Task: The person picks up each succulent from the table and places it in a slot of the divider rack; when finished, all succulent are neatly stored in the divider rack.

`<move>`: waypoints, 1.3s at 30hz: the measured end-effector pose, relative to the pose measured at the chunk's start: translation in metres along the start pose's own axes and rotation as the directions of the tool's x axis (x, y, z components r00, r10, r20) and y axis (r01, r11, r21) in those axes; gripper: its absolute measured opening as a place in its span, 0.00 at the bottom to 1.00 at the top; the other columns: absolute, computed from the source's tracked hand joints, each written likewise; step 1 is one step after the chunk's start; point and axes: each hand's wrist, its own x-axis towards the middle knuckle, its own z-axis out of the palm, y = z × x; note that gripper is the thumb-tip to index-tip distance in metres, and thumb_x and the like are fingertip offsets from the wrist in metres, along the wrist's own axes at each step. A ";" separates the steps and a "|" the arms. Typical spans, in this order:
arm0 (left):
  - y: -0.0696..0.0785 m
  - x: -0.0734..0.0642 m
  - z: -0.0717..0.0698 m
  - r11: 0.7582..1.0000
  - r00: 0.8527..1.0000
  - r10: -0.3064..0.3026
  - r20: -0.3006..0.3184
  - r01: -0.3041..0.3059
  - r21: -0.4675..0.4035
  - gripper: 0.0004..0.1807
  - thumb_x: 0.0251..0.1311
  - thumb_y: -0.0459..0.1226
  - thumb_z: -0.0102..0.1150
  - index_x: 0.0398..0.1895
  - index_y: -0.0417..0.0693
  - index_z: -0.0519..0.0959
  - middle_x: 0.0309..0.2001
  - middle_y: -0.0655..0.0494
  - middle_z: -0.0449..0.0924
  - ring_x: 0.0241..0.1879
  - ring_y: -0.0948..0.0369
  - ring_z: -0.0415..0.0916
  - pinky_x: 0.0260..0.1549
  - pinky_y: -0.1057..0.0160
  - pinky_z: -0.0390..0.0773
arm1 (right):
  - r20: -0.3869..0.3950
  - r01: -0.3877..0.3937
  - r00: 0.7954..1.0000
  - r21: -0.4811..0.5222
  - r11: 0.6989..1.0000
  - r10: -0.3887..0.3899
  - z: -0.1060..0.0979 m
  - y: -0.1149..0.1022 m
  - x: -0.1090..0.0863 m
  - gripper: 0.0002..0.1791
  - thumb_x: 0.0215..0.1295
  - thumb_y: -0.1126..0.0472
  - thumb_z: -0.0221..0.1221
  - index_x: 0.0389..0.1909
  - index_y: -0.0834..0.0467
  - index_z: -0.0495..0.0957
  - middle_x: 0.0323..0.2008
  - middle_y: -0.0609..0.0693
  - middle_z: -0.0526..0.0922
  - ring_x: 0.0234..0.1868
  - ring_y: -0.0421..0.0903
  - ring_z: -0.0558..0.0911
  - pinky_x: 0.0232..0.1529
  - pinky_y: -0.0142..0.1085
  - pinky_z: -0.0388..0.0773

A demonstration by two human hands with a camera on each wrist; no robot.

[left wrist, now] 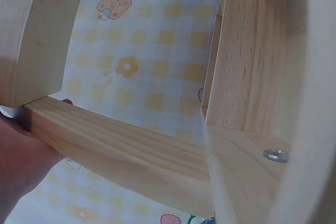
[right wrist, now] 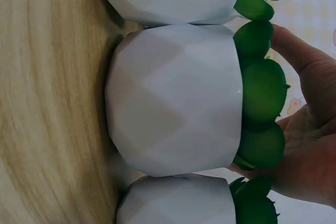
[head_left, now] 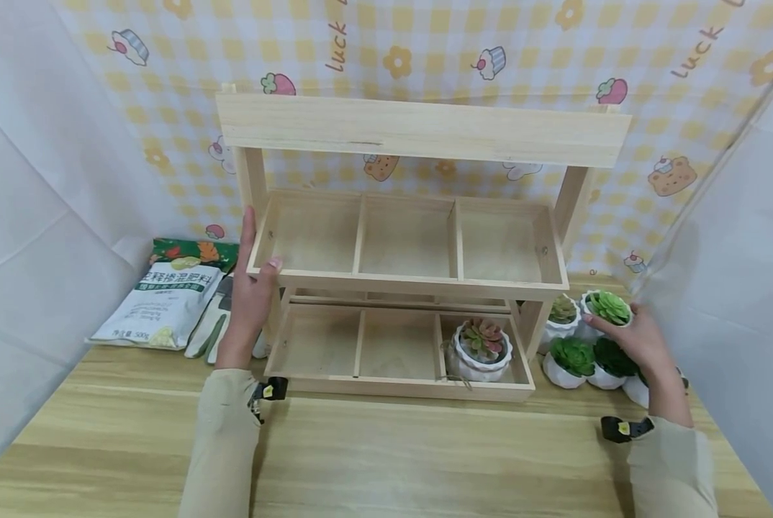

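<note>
At its left side, my left hand (head_left: 247, 302) grips the two-tier wooden plant shelf (head_left: 406, 283), thumb over the upper tray's front rim and fingers along the outer side. Part of that hand shows against the wooden post (left wrist: 121, 145) in the left wrist view. To the right of the shelf, my right hand (head_left: 645, 342) holds a light green potted succulent (head_left: 609, 308) in the back row, thumb at the pot's left side. The right wrist view shows this hand behind a faceted white pot (right wrist: 173, 100), which hides the held pot.
A pot with a reddish succulent (head_left: 482, 349) stands in the lower tray's right compartment. Several green succulents (head_left: 572, 355) cluster near my right hand. A fertilizer bag (head_left: 166, 302) and gloves (head_left: 211, 320) lie left of the shelf. A checked cloth (head_left: 425, 65) hangs behind.
</note>
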 end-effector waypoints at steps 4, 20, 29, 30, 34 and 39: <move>0.001 0.000 0.000 1.000 1.000 0.009 0.001 -0.009 -0.002 0.41 0.57 0.40 0.45 0.73 0.73 0.45 0.72 0.64 0.43 0.67 0.54 0.51 0.57 0.39 0.55 | -0.007 0.016 1.000 0.008 1.000 -0.016 0.002 0.002 0.001 0.43 0.59 0.45 0.59 0.57 0.79 0.58 0.51 0.74 0.66 0.47 0.63 0.70 0.40 0.46 0.71; -0.002 0.000 0.001 1.000 1.000 0.018 -0.008 -0.018 0.015 0.40 0.56 0.43 0.46 0.73 0.73 0.45 0.72 0.65 0.44 0.67 0.53 0.51 0.57 0.38 0.54 | -0.078 -0.072 0.995 -0.058 0.996 0.067 0.001 0.002 0.002 0.55 0.55 0.41 0.61 0.65 0.78 0.47 0.59 0.80 0.56 0.56 0.73 0.60 0.50 0.62 0.61; -0.002 0.000 0.000 0.998 0.999 0.044 -0.006 -0.044 0.033 0.40 0.57 0.43 0.45 0.73 0.71 0.45 0.72 0.66 0.42 0.67 0.56 0.49 0.58 0.40 0.53 | -0.152 -0.096 0.985 -0.063 0.993 0.085 -0.007 0.001 -0.003 0.54 0.56 0.42 0.60 0.65 0.78 0.46 0.58 0.81 0.56 0.55 0.74 0.61 0.49 0.62 0.63; -0.002 0.000 0.000 0.999 0.999 0.044 -0.006 -0.043 0.031 0.40 0.57 0.43 0.45 0.73 0.71 0.45 0.72 0.66 0.42 0.67 0.57 0.50 0.58 0.40 0.53 | -0.170 -0.098 0.982 -0.059 0.993 0.087 -0.009 0.000 -0.004 0.54 0.55 0.42 0.60 0.65 0.78 0.47 0.58 0.80 0.57 0.55 0.73 0.62 0.49 0.62 0.63; 0.000 0.001 0.000 0.999 0.999 0.041 -0.007 -0.041 0.021 0.40 0.57 0.43 0.45 0.73 0.71 0.45 0.72 0.66 0.42 0.67 0.57 0.50 0.58 0.41 0.53 | -0.235 -0.114 0.966 -0.032 0.993 0.103 -0.015 -0.004 -0.007 0.53 0.55 0.43 0.61 0.66 0.75 0.48 0.59 0.78 0.58 0.56 0.72 0.62 0.50 0.61 0.63; 0.000 0.000 0.000 0.999 1.000 0.030 -0.007 -0.030 0.029 0.40 0.57 0.43 0.45 0.73 0.72 0.45 0.72 0.67 0.41 0.68 0.58 0.48 0.59 0.41 0.52 | -0.332 -0.130 0.934 0.037 0.991 0.135 -0.021 -0.011 -0.014 0.50 0.53 0.45 0.63 0.69 0.68 0.51 0.63 0.70 0.60 0.59 0.66 0.62 0.54 0.58 0.61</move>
